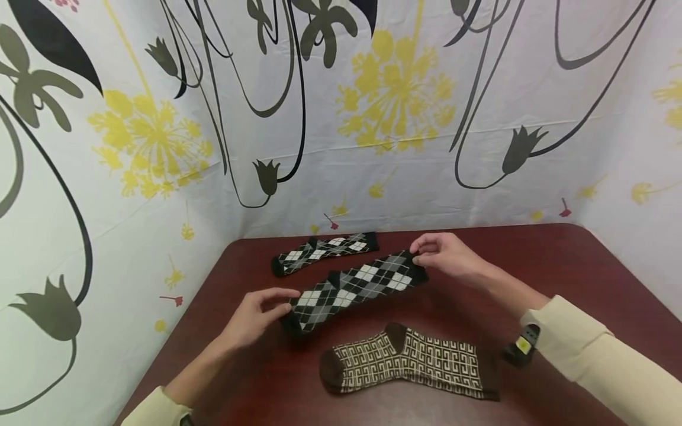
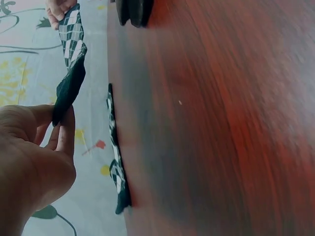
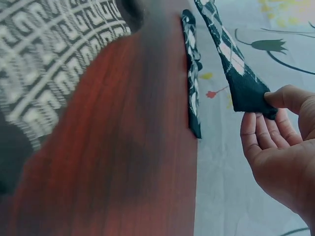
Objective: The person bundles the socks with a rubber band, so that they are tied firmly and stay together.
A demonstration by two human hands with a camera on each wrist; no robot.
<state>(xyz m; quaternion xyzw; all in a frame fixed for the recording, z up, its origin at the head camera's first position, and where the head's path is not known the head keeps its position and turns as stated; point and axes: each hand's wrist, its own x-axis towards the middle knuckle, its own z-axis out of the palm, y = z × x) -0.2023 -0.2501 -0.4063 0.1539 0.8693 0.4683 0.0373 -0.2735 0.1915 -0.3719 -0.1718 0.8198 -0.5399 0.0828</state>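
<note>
A black, grey and white argyle sock [image 1: 357, 287] is stretched between both hands, lifted off the table. My left hand [image 1: 256, 313] pinches its black toe end at the left. At the other end, my right hand [image 1: 447, 254] pinches the black cuff between thumb and fingers, also plain in the right wrist view. A second argyle sock [image 1: 325, 251] of the same pattern lies flat behind it. Nearer to me rests a brown sock [image 1: 410, 361] with a cream key pattern, toe to the left and cuff to the right.
The dark red wooden table [image 1: 559, 284] has rounded back corners. A white cloth [image 1: 319, 136] printed with flowers hangs behind it and along both sides. A dark band with a yellow patch [image 1: 522, 345] sits at my right wrist.
</note>
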